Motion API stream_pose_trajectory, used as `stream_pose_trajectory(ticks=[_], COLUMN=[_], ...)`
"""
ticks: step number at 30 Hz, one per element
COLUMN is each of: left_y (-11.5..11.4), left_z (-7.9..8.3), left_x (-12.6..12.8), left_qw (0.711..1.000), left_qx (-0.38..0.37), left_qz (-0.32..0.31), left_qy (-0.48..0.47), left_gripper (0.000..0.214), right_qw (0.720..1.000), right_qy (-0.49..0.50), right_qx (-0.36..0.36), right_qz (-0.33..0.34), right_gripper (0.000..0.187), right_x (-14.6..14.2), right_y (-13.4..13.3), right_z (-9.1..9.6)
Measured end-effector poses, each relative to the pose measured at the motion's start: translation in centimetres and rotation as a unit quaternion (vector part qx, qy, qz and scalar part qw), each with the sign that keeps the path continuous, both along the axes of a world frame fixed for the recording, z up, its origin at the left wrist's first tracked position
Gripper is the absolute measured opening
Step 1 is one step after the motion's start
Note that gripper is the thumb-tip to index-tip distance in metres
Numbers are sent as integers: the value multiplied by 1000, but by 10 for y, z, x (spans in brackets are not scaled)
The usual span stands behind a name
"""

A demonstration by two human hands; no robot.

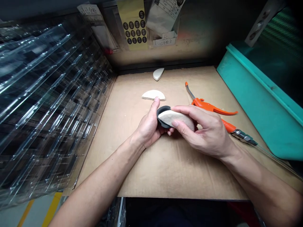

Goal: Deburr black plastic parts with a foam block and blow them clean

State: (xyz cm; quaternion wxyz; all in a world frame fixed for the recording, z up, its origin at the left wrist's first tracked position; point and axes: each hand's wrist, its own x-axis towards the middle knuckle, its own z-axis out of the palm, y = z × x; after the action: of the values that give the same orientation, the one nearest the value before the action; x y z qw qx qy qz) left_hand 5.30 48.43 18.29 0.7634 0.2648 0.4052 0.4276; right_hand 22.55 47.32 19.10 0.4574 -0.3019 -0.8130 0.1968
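Note:
My left hand (151, 126) is closed round a dark grey round part (163, 109) with a raised rim, held above the cardboard. My right hand (203, 127) pinches a pale felt-like pad (174, 118) between thumb and fingers. The pad lies against the dark part and covers much of it, so the inside is mostly hidden. Just beyond my left thumb a white half-round pad (153, 94) rests on the cardboard. Farther back lies a smaller white wedge-shaped pad (158, 74).
An orange air blow gun (205, 105) with its hose lies right of my hands on the cardboard sheet (132, 170). Stacked clear plastic trays (47, 104) line the left side. A teal bin (260, 104) stands at right. Sticker sheets (133, 28) hang at the back.

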Motion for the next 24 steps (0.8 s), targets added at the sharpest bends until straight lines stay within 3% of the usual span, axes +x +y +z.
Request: stream_pose_trajectory(ticks=[9,16,24], left_y=[-2,1,2], left_z=[3,-2,-1], left_x=[2,-3,-4], left_qw=[999,999,999], left_qx=[-4,35,42], left_qz=[38,-3,-22], left_qy=[22,12,13], left_gripper=[63,61,65], right_qw=[999,993,989], right_qy=[-41,-75,-62], right_qx=[22,48,62], right_qz=[0,-82,-118], right_gripper=[25,27,30], right_x=[12,23,13], right_y=[7,16,16], right_z=[7,1,-8])
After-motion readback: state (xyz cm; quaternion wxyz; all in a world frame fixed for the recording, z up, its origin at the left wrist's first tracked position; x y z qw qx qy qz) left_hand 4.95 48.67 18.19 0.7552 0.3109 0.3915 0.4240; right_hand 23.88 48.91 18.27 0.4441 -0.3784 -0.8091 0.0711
